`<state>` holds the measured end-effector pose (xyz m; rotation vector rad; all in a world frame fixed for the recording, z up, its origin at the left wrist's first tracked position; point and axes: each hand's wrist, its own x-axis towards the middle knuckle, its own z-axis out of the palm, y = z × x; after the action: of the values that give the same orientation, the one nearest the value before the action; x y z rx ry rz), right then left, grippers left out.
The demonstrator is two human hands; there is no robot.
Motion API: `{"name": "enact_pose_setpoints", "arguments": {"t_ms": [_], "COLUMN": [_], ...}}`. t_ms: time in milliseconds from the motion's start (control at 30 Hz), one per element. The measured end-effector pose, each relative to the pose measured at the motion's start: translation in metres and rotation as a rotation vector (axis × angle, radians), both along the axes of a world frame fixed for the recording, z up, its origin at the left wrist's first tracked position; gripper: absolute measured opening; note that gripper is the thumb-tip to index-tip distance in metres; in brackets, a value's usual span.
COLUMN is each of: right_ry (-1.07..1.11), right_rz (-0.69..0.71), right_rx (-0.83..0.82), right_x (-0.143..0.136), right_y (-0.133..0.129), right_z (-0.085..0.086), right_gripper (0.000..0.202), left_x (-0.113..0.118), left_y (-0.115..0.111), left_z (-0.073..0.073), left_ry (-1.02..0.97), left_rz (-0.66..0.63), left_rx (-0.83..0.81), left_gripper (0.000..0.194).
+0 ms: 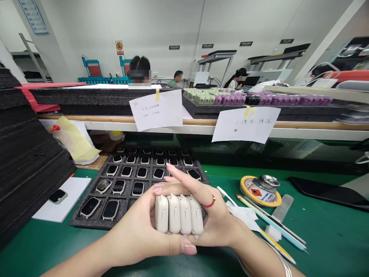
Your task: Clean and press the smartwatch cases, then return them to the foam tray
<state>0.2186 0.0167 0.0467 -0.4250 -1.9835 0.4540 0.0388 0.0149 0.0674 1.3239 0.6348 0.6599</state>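
Observation:
Several beige smartwatch cases (174, 214) stand on edge in a tight row between my two hands, side faces toward me. My left hand (144, 227) presses on the row's left end, its thumb running along underneath in front. Around the right end curves my right hand (211, 215), its fingers reaching over the far side toward the left fingers. Just behind the hands lies a black foam tray (95, 184) with rows of watches, dark screens up, one per pocket. Part of the tray's front right is hidden by my hands.
At left, a single watch (57, 196) lies on white paper (43, 209) beside stacked black foam (25, 154). On the right are a metal-topped dispenser bottle (261, 190), pens (276, 221) and a dark phone-like slab (325, 194). A shelf (198, 129) above carries green and purple cases; people sit beyond.

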Motion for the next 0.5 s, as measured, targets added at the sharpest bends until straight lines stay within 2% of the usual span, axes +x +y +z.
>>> {"name": "enact_pose_setpoints", "arguments": {"t_ms": [133, 333, 500], "right_ry": [-0.011, -0.016, -0.032], "right_rz": [-0.024, -0.027, -0.039], "right_rx": [-0.004, -0.013, -0.003], "right_x": [-0.0001, -0.0003, -0.0002], "right_y": [0.0000, 0.0001, 0.0008], "right_z": [-0.0005, -0.0012, -0.0022], "right_gripper": [0.088, 0.089, 0.089], "left_x": [-0.0003, -0.0013, -0.0031], "left_y": [0.0009, 0.0021, 0.0044], "left_z": [0.0014, 0.0012, -0.0023], "left_ry": [0.011, -0.023, -0.038], "left_rz": [0.000, -0.023, -0.042], "left_rx": [0.024, -0.056, -0.053], "left_gripper": [0.064, 0.059, 0.058]}}
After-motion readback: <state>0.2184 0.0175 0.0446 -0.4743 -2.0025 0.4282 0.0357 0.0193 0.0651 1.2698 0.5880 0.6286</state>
